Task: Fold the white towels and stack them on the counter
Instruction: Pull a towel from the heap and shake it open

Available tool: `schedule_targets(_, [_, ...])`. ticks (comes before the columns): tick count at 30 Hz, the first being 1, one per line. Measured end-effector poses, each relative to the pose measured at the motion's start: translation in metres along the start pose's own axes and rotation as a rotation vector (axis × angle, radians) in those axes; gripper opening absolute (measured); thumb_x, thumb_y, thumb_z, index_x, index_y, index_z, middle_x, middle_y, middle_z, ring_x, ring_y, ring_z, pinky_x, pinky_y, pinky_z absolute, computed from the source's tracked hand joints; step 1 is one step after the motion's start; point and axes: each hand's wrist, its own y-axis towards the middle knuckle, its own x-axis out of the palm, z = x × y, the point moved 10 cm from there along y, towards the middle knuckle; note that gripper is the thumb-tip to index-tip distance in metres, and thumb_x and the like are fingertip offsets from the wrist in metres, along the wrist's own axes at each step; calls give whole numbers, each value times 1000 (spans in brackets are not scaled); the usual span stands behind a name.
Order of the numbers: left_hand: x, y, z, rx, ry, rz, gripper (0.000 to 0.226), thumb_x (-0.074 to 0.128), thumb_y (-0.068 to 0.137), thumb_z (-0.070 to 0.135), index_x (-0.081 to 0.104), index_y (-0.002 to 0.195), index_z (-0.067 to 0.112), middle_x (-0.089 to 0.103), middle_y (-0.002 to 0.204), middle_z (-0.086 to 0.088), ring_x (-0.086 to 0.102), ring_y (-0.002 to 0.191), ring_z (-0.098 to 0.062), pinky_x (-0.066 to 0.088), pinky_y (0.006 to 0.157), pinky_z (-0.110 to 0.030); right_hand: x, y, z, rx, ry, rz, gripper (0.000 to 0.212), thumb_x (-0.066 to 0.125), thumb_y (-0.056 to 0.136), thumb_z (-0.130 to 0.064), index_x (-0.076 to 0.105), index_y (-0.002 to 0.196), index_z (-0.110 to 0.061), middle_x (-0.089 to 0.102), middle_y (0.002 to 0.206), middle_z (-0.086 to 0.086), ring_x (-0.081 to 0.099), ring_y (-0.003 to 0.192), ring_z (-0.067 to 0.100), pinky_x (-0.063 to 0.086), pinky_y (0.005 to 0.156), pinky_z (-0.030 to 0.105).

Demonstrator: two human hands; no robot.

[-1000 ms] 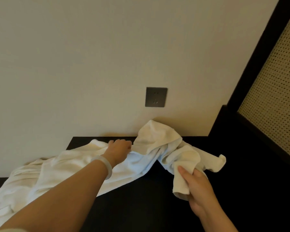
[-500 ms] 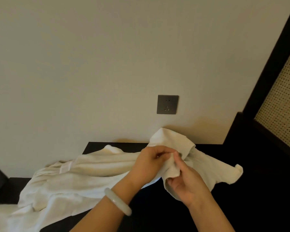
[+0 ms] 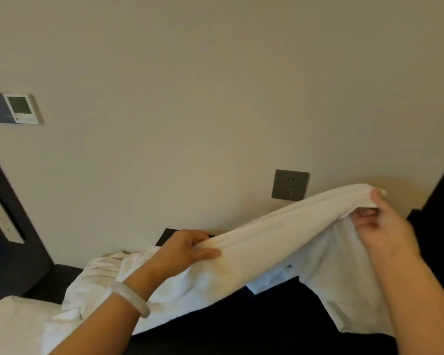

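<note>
Grip: our left hand (image 3: 187, 249) is pinching the white towel (image 3: 267, 242); our right hand (image 3: 379, 226) is gripping its raised end.
Slack: it is trailing onto the dark counter (image 3: 241, 329).

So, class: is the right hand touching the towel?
Touching. The head view shows the right hand pinching the towel at its raised end, thumb over the cloth.
</note>
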Motion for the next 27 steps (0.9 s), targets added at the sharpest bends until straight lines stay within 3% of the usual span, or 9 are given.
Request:
schedule_targets(2, [-7, 6, -9, -75, 3, 52, 46, 75, 81, 46, 57, 67, 6, 49, 58, 2, 44, 53, -6, 33, 54, -17, 5, 10, 12, 62, -74, -10, 13, 63, 88, -2, 56, 85, -12, 66, 58, -2, 61, 45, 2, 50, 46, 18])
schedule_targets(4, [-1, 14, -9, -143, -32, 121, 44, 68, 89, 41, 49, 59, 15, 41, 53, 8, 37, 48, -5, 30, 51, -19, 0, 6, 50, 183, -392, -37, 15, 65, 86, 2, 59, 85, -11, 66, 56, 0, 63, 47, 6, 53, 43, 24])
schedule_targets(7, [32, 29, -5, -288, -353, 109, 40, 63, 95, 32, 48, 63, 14, 46, 61, -3, 44, 55, -14, 37, 57, -24, -15, -19, 103, 281, -737, -89, 6, 59, 93, 1, 62, 88, -1, 66, 67, 8, 64, 56, 12, 56, 51, 25])
schedule_targets(12, [21, 46, 53, -241, -935, 223, 13, 61, 96, 10, 65, 85, 2, 67, 71, -10, 63, 62, -18, 50, 59, -29, 28, -49, 78, 14, -754, -157, 6, 62, 93, -4, 68, 90, -4, 68, 91, 14, 64, 87, 22, 52, 84, 37])
schedule_targets(16, [41, 37, 93, -151, -1133, 63, 22, 56, 95, 2, 66, 115, 3, 71, 99, -20, 66, 85, -29, 57, 74, -41, 55, -79, 104, -24, -879, -388, 10, 63, 94, -11, 70, 97, -16, 73, 91, 5, 68, 86, 18, 53, 76, 35])
schedule_targets(18, [67, 28, 81, -218, -1224, -7, 25, 56, 91, -1, 64, 115, -3, 67, 110, -28, 66, 94, -34, 57, 85, -43, 33, -78, 121, -35, -943, -352, 13, 61, 95, -10, 70, 94, -19, 73, 89, 2, 67, 86, 17, 52, 75, 33])
schedule_targets(20, [88, 18, 64, -265, -1321, -42, 24, 58, 86, 0, 62, 108, -10, 64, 106, -31, 67, 89, -34, 59, 81, -41, 3, -74, 138, 32, -976, -302, 19, 60, 94, -7, 71, 99, -23, 74, 94, 0, 69, 94, 20, 55, 86, 40])
schedule_targets(24, [107, -2, 20, -370, -1050, 76, 5, 61, 92, 5, 64, 88, 4, 63, 89, -21, 58, 79, -29, 50, 71, -34, -44, -82, 158, 143, -1020, -251, 20, 64, 93, -9, 72, 106, -20, 75, 101, 3, 70, 101, 23, 51, 99, 52])
schedule_targets(27, [117, -14, 17, -368, -924, 84, 12, 69, 90, 14, 63, 100, 9, 67, 98, -12, 62, 81, -23, 51, 69, -29, -62, -87, 154, 145, -973, -182, 18, 65, 93, -11, 75, 104, -20, 76, 100, 4, 70, 101, 24, 51, 99, 51])
